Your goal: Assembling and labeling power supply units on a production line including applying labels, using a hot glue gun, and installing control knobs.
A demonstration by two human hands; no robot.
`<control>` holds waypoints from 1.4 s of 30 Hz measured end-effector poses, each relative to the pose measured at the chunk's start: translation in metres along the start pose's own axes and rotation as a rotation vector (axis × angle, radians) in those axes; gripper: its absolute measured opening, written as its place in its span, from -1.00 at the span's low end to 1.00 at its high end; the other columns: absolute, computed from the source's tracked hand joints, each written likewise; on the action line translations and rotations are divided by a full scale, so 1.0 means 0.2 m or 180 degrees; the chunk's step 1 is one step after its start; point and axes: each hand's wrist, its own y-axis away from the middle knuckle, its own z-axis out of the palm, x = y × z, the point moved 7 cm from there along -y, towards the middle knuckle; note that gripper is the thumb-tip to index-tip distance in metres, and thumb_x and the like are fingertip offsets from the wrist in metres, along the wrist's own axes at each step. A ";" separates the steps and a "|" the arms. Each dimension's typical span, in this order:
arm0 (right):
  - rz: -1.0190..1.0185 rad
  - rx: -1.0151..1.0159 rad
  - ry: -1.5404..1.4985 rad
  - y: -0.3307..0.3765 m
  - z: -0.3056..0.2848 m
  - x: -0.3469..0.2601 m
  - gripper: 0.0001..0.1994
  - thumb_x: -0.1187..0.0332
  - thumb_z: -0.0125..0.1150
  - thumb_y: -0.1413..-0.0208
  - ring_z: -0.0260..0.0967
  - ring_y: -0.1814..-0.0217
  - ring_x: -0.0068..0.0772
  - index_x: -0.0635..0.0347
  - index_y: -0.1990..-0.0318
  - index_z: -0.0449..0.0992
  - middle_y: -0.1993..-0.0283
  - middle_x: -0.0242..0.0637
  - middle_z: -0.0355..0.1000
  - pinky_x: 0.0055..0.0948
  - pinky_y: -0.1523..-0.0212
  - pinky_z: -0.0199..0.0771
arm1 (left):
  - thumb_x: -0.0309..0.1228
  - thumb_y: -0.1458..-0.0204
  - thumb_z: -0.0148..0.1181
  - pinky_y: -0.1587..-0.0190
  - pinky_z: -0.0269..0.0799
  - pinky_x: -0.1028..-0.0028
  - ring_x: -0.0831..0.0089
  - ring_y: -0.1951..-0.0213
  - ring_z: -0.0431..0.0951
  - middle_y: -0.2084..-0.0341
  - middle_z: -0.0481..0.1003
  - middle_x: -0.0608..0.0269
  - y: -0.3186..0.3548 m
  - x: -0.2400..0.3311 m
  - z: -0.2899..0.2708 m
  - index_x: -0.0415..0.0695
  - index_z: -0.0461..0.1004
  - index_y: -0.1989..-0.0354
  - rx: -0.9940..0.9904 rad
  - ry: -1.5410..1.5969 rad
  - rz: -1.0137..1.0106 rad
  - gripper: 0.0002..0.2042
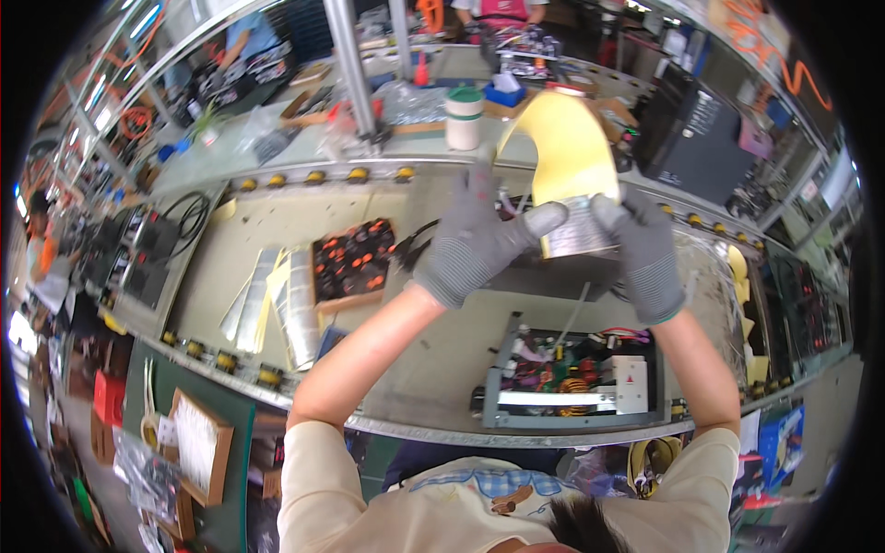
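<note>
I hold up a label strip [576,164] with a yellow backing that arches upward and a silvery printed lower part. My left hand [475,235], in a grey glove, has its thumb on the strip's left side, while its fingers point up near the curled yellow end. At the other side, my right hand [648,244], also gloved, pinches the printed part between thumb and fingers. Below them, near the bench's front edge, lies an open grey metal unit [576,410] with circuit boards, a copper coil and wires inside.
Left of my hands sits a cardboard box [352,267] of black and orange parts, with more label strips [277,300] beside it. A white canister with a green lid [464,118] stands beyond the rollers. Far right is a black carton [687,129]. Other people work across the line.
</note>
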 end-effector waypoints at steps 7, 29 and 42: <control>0.0079 0.0461 -0.0426 0.13 -0.23 0.13 -0.82 0.42 0.06 -0.16 0.32 0.29 -0.71 0.33 0.16 0.47 0.30 -0.40 0.45 -0.65 0.23 0.35 | -0.37 0.03 0.27 0.23 0.41 0.61 0.61 0.20 0.44 0.13 0.44 0.35 0.25 0.10 0.62 -0.17 0.26 -0.12 -0.2610 0.4313 -0.3117 -0.48; -0.0566 -0.0890 0.2125 0.08 -0.55 -0.04 -0.82 0.37 0.21 0.06 0.42 0.41 -0.25 0.13 0.25 0.55 0.39 -0.20 0.43 -0.43 0.39 0.36 | -0.37 0.15 0.34 0.27 0.42 0.48 0.33 0.33 0.50 0.23 0.45 0.19 0.00 0.40 0.53 -0.16 0.54 0.29 -0.1132 0.1961 0.1010 -0.76; -0.1276 -0.0125 0.1985 0.14 -0.40 -0.17 -0.71 0.19 0.36 0.18 0.32 0.38 -0.24 0.20 0.39 0.48 0.47 -0.24 0.31 -0.37 0.37 0.31 | -0.42 0.15 0.32 0.25 0.37 0.47 0.32 0.27 0.42 0.33 0.39 0.23 0.01 0.35 0.53 -0.18 0.54 0.32 -0.0997 0.2080 0.1195 -0.80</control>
